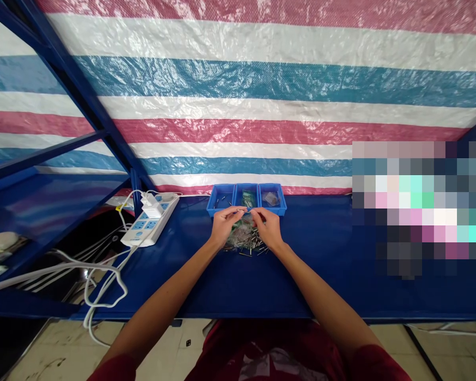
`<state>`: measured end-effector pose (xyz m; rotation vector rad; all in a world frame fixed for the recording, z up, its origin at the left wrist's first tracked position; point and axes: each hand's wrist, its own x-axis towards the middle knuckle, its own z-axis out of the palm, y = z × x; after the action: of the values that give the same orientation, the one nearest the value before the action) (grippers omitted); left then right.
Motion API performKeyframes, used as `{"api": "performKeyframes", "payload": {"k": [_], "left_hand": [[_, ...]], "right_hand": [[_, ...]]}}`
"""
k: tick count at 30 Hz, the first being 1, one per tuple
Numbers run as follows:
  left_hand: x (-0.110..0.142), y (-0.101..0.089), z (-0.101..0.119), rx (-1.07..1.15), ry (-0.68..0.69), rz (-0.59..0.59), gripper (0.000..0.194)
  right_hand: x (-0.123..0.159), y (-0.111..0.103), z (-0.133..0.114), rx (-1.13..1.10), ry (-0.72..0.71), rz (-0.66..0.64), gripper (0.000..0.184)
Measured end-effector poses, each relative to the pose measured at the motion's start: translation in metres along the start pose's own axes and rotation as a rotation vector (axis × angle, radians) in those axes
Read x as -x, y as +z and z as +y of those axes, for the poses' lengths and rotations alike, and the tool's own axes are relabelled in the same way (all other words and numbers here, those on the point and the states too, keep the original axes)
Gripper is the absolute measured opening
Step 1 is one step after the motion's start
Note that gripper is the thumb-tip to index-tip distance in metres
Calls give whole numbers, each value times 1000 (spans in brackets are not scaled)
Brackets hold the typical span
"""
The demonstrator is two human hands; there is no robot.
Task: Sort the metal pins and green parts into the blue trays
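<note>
Both my hands meet over the middle of a blue table [325, 264], fingers pinched together. My left hand [223, 225] and my right hand [266, 226] seem to hold one small thin metal part [246, 210] between their fingertips; it is too small to name. Under the hands lies a heap of small metal pins and green pieces [246, 241], partly in clear plastic. Just behind stand three small blue bins [246, 199], side by side, with a few parts inside each.
A white power strip [149, 225] with a plugged charger [153, 205] lies at the left, its white cables [103, 280] trailing off the table edge. A blue metal frame [83, 100] rises at the left. A striped tarpaulin [262, 106] hangs behind. A blurred patch covers the right.
</note>
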<state>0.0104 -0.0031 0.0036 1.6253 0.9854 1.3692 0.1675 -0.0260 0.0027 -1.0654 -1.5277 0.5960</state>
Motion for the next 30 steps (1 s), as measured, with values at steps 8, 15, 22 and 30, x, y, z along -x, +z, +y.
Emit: {"api": "performKeyframes", "payload": {"k": [8,15,22,30], "left_hand": [[-1,-9,0,-478,389,-151,37],[0,-10,1,-302,195,-91,27],[-6,-13,4,-243,205,-97,32],[-2,-13,5,-204,110,-220,36]], "right_hand": [[-1,-4,-2,26,39,85,35],[0,-3,-1,46,15,105,33],[-1,-4,-2,71,-9,94,31],[0,-2,2,71,-47,5,26]]}}
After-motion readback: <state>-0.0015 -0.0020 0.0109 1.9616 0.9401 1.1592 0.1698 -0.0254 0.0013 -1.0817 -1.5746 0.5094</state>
